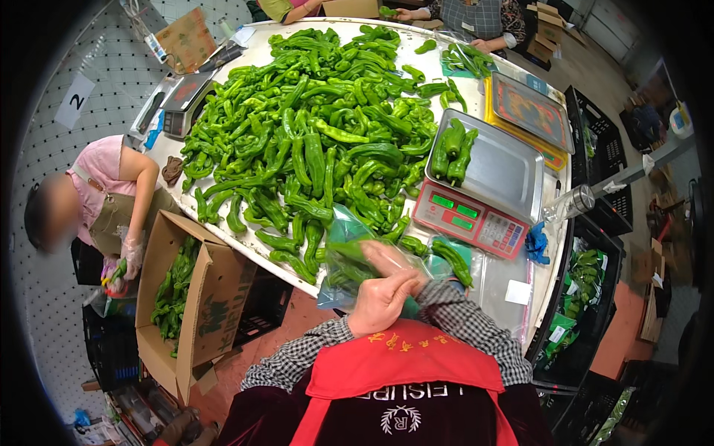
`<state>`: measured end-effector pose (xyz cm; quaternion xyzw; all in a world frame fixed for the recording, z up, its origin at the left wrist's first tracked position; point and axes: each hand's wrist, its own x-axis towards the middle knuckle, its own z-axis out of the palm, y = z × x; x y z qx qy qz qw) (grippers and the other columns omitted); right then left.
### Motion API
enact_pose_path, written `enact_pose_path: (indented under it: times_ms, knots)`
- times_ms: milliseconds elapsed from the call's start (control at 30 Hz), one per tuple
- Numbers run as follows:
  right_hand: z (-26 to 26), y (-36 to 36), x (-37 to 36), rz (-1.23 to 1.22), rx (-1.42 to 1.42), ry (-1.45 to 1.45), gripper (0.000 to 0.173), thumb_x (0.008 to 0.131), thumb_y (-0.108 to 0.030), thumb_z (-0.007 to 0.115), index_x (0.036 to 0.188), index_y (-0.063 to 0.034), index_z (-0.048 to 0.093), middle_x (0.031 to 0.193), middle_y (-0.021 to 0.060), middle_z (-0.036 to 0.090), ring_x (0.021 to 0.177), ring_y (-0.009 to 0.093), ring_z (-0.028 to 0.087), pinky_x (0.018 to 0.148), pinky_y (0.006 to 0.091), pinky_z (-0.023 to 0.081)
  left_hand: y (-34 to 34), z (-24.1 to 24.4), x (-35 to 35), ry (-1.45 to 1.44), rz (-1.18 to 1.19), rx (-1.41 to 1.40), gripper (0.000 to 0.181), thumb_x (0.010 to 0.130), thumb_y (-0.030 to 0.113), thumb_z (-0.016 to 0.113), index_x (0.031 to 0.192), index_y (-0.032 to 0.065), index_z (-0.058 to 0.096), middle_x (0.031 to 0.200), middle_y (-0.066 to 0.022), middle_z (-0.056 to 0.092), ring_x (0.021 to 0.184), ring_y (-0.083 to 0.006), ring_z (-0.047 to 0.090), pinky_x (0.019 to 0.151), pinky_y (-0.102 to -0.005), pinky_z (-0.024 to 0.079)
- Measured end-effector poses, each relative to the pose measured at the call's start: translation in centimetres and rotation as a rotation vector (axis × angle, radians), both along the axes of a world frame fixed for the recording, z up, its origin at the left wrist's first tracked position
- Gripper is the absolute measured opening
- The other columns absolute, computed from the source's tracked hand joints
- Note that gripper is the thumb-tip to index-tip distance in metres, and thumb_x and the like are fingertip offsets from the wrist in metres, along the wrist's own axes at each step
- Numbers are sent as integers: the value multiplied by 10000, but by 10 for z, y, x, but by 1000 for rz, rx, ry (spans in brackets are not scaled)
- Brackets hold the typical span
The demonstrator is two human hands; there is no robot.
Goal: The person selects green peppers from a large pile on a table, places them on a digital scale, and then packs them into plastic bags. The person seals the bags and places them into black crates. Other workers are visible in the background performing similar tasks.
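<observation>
Low over the table's near edge is a clear plastic bag with green peppers inside. My left hand is closed on the bag's mouth, close to my right wrist. Reaching into the bag, my right hand has a blurred green pepper at its fingertips. Just beyond the bag spreads a large heap of green peppers. To the right stands a red digital scale, its steel pan carrying several peppers. One loose pepper lies near my right sleeve.
Flat plastic bags lie at the table's right edge, beside a crumpled blue glove. A yellow scale stands farther back. At left, a person works by a cardboard box of peppers. Black crates line the right.
</observation>
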<state>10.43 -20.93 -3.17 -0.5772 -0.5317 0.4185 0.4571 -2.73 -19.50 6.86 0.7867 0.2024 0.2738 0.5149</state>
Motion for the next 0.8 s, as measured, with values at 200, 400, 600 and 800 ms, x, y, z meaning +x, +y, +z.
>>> enact_pose_path:
  times_ms: [200, 400, 600, 800]
  knots:
    - [40, -54, 6, -218, -66, -25, 277, 1008, -140, 612, 1245, -6, 660, 1043, 159, 744, 935, 229, 713, 808, 318, 564, 15, -7, -6, 48, 95, -400, 242, 1055, 134, 592, 1188, -16, 728, 810, 56, 630, 700, -22, 474, 592, -205, 400]
    - [37, -145, 61, -657, -236, -141, 267, 921, -124, 712, 1159, -5, 689, 1031, 180, 691, 975, 274, 683, 830, 375, 543, 35, -14, -13, 123, 105, -453, 204, 998, 143, 676, 1125, -8, 727, 731, 41, 612, 625, -15, 440, 539, -237, 362]
    - [-22, -161, 77, -508, -394, -888, 632, 878, -122, 724, 1464, -62, 494, 1212, 206, 612, 1111, 379, 591, 967, 433, 490, 44, -11, 6, 158, 3, -449, 252, 1018, 202, 636, 1118, -12, 722, 692, 63, 556, 610, -19, 430, 530, -241, 354]
    - [15, -193, 85, -722, -192, 43, 398, 1000, -144, 542, 1364, 10, 575, 1020, 157, 692, 792, 198, 658, 650, 314, 502, 53, -12, 4, 68, 120, -715, 308, 1089, 248, 544, 1113, 8, 735, 590, 85, 491, 488, -5, 389, 448, -208, 282]
